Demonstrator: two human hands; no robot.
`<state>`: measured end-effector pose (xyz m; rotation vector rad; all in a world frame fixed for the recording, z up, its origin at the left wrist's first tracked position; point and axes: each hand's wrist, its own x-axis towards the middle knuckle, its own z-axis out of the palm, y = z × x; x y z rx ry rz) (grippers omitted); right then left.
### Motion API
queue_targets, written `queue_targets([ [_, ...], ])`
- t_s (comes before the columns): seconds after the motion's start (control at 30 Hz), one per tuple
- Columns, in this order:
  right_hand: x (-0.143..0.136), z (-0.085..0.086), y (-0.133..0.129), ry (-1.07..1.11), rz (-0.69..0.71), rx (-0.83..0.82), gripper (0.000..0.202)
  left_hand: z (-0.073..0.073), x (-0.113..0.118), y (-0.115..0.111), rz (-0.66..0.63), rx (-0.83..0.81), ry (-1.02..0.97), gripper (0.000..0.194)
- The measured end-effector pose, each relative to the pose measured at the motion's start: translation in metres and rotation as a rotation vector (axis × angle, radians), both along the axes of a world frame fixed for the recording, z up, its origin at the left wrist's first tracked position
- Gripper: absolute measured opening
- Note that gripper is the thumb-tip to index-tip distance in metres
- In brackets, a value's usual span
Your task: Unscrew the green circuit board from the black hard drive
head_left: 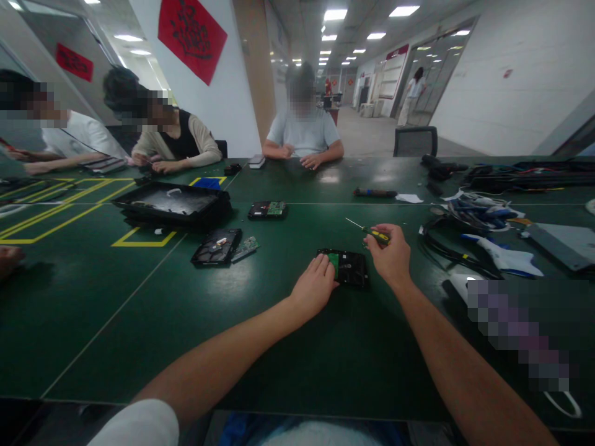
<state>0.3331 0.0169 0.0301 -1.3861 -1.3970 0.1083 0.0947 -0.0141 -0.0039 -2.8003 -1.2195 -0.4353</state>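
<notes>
A black hard drive (pixel 352 270) with a green circuit board lies on the green table in front of me. My left hand (pixel 316 282) is closed over its left end, fingers on the board and thumb at the near edge. Just right of the drive, my right hand (pixel 390 254) grips a screwdriver (pixel 380 236) by its yellow and dark handle. The thin shaft points up and left, away from the drive. Farther left are another drive (pixel 216 247), a loose circuit board (pixel 246 248) and a third drive (pixel 268 209).
A black tray (pixel 174 203) stands at the left. Bundled cables (pixel 481 210), a white and blue glove (pixel 504 255) and a grey metal box (pixel 562 244) crowd the right side. A dark cylindrical tool (pixel 375 192) lies beyond my right hand. Several people sit around the table.
</notes>
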Motion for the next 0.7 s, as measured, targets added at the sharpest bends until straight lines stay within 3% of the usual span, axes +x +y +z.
queue_targets([
  [0.1, -0.003, 0.009, -0.002, 0.076, -0.032, -0.025, 0.038, -0.005, 0.002, 0.002, 0.010, -0.006, 0.003, 0.050],
  [0.23, -0.012, 0.022, 0.002, -0.060, -0.046, -0.013, 0.026, -0.007, 0.007, 0.000, 0.016, 0.020, 0.053, 0.050],
  [0.37, -0.020, 0.038, 0.022, -0.183, 0.022, 0.004, 0.021, -0.008, 0.009, -0.001, 0.022, 0.030, 0.067, 0.050],
  [0.57, -0.024, 0.077, 0.042, -0.178, 0.158, -0.160, 0.045, -0.009, 0.009, -0.001, 0.049, 0.071, 0.038, 0.047],
  [0.7, -0.018, 0.100, 0.028, -0.370, 0.314, -0.206, 0.025, -0.011, 0.010, 0.001, 0.063, 0.081, 0.021, 0.047],
])
